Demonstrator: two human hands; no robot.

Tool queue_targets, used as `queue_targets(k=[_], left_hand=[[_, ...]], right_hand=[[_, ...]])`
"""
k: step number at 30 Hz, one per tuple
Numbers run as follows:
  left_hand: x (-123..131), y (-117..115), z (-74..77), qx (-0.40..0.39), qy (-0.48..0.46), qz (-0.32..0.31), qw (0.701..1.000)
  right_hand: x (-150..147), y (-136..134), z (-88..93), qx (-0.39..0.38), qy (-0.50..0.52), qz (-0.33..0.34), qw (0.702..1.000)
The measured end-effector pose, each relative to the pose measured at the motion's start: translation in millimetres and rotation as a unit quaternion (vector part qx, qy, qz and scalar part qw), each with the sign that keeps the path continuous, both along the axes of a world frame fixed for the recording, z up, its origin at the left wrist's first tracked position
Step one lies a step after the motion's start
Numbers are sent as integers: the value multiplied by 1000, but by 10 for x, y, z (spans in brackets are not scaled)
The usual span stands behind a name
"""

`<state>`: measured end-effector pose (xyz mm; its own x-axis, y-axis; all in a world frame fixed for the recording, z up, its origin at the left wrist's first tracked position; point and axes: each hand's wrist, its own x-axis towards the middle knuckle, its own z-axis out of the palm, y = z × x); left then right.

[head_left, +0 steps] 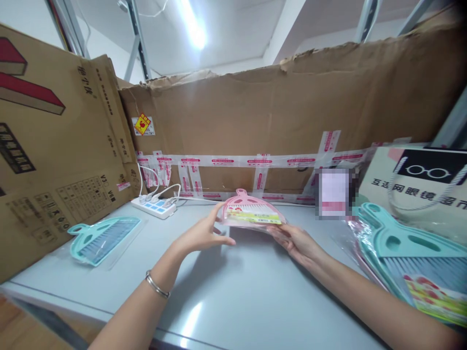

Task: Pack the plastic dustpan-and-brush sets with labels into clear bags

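A pink dustpan and brush set, in clear plastic with a yellow-green label, is tilted up above the middle of the grey table. My right hand pinches its lower right edge between thumb and fingers. Beside its left end is my left hand, thumb and fingers spread apart. Whether those left fingertips touch the wrapper I cannot tell. Farther left, a teal dustpan and brush set lies flat in its clear bag.
More teal dustpan sets are stacked at the right, before a paper bag with a glasses print. A white power strip with plugged cables sits at the back left. Cardboard walls the back; a large box stands left.
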<state>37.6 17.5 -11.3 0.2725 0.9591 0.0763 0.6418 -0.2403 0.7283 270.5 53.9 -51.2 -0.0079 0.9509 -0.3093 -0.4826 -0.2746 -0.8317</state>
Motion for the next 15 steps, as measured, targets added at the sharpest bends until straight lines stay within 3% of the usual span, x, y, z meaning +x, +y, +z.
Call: queue_targets(k=[2,6,11,15], left_hand=[[100,64,-91,-1,-128,-9,992],[256,153,-206,34,-282,80,955],[306,189,-310,90,-361,113,921],[306,209,-378,107,-380,108,912]], right_hand=[[-11,-32,19,0,-13,14,1000],[26,-43,41,47,-49,73,995],[115,19,-5,154,-57,160,973],[131,76,-75,276,-140,136,941]])
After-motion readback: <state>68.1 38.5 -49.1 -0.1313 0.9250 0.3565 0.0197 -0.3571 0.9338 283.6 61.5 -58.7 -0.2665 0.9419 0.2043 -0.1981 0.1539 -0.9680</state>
